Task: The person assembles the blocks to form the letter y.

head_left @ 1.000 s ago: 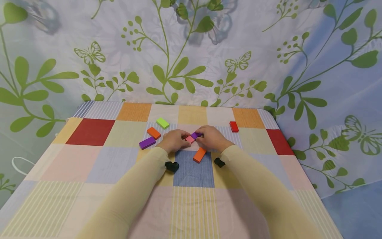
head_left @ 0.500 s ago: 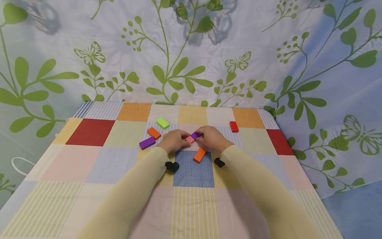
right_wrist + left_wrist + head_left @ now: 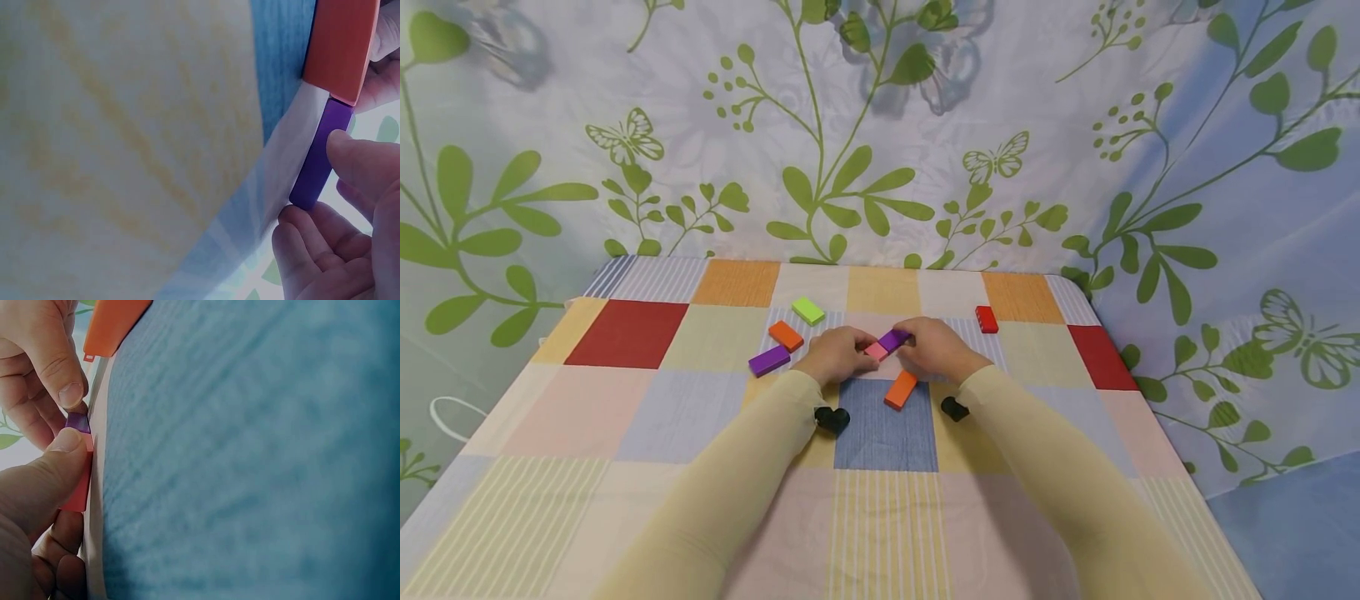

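Note:
My left hand (image 3: 835, 354) pinches a pink block (image 3: 877, 351) between thumb and fingers over the middle of the table. Across from it, my right hand (image 3: 936, 346) grips a purple block (image 3: 892, 340) whose near end meets the pink one. The two blocks form a diagonal line, end to end. In the left wrist view, the left thumb lies over the pink block (image 3: 77, 490), close to the purple block (image 3: 78, 422). The right wrist view has the right thumb on the side of the purple block (image 3: 320, 159), with fingertips at its lower end.
An orange block (image 3: 900, 390) lies just in front of the hands. To the left are a second purple block (image 3: 770, 361), another orange block (image 3: 786, 336) and a lime green block (image 3: 808, 311). A red block (image 3: 987, 319) lies at the back right on the patchwork tablecloth (image 3: 700, 517).
The right hand has shifted slightly, and more of the purple block's top shows between its fingers. The left hand and pink block stay almost in place.

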`<state>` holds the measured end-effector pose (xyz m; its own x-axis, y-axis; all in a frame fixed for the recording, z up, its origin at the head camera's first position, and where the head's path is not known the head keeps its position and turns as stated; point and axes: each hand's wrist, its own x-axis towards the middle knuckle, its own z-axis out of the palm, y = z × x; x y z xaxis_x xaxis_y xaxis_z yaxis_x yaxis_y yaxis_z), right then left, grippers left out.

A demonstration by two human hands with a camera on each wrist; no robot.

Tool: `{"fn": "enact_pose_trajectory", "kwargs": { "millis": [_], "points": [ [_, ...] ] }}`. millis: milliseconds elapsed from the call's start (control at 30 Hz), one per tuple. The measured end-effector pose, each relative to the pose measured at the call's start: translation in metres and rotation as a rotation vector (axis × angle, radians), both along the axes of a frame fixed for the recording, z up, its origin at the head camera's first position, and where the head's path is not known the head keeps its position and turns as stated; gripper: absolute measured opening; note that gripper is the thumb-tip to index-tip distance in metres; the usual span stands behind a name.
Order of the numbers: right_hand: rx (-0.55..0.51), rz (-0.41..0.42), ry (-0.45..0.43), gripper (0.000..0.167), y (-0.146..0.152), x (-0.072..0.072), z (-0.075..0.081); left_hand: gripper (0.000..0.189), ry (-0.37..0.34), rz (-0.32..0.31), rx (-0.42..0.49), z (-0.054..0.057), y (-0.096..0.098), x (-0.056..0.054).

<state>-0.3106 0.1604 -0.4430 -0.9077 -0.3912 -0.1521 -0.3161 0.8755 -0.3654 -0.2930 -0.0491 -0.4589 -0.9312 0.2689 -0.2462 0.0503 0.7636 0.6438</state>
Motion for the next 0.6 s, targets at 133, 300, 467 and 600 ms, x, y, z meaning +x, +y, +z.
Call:
{"fn": "enact_pose_trajectory", "kwargs": {
  "millis": [133,300,467,600],
  "points": [
    [-0.006,0.003,-0.005,0.04,0.001,0.001,0.0,0.045,0.011,-0.007,-0.007,-0.001,0.0,-0.001],
    [-0.022,-0.019,-0.012,0.042,0.006,0.0,0.001,0.045,0.008,-0.005,0.002,0.0,-0.001,0.0],
    [-0.012,-0.054,0.016,0.05,0.019,-0.002,0.007,0.048,-0.003,0.007,0.005,0.0,-0.001,0.001],
    [-0.01,-0.055,0.082,0.05,0.037,-0.005,0.012,0.049,-0.02,0.017,0.012,0.001,-0.001,0.002]
  ]
}}
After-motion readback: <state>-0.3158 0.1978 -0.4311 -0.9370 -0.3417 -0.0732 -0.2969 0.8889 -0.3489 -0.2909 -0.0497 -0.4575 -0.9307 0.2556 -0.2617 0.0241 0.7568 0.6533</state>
